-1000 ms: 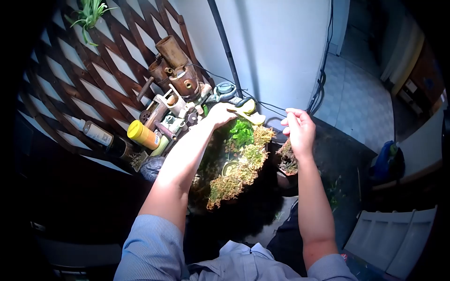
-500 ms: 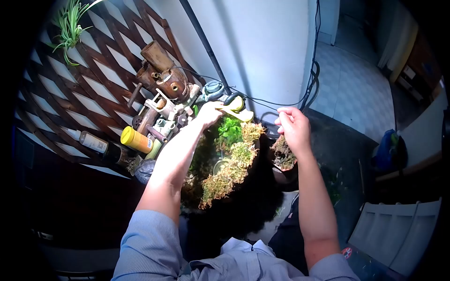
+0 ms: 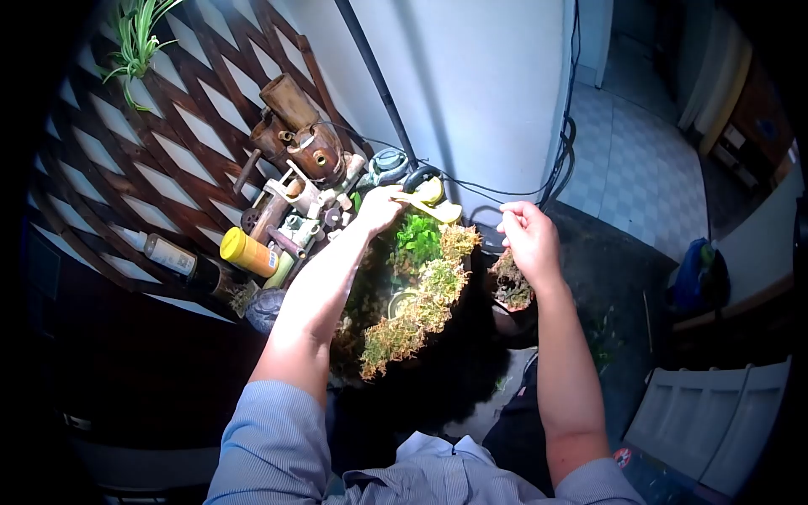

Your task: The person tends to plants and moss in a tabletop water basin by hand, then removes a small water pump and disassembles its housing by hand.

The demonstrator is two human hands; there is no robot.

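My left hand [image 3: 383, 209] is closed on the end of a yellow-green piece [image 3: 439, 209] at the back of a planted water bowl. Bright green leaves [image 3: 417, 239] stand just below that piece, and brownish-yellow moss [image 3: 431, 290] runs along the bowl's right side. To the right, my right hand [image 3: 528, 237] is raised with fingertips pinched together; anything between them is too small to make out. Below it sits a pot with dark, crumbly growth [image 3: 512, 284].
Left of the bowl are a yellow-lidded jar [image 3: 249, 252], a labelled bottle [image 3: 171, 252], bamboo cups [image 3: 313, 155] and small fittings. A black pole [image 3: 376, 80] and cables [image 3: 562, 160] run by the wall. A lattice [image 3: 160, 160] stands at the left.
The view has shifted, so the bowl and shelf items sit further left than a second ago. My left hand stays on the yellow-green piece; my right hand keeps its pinch.
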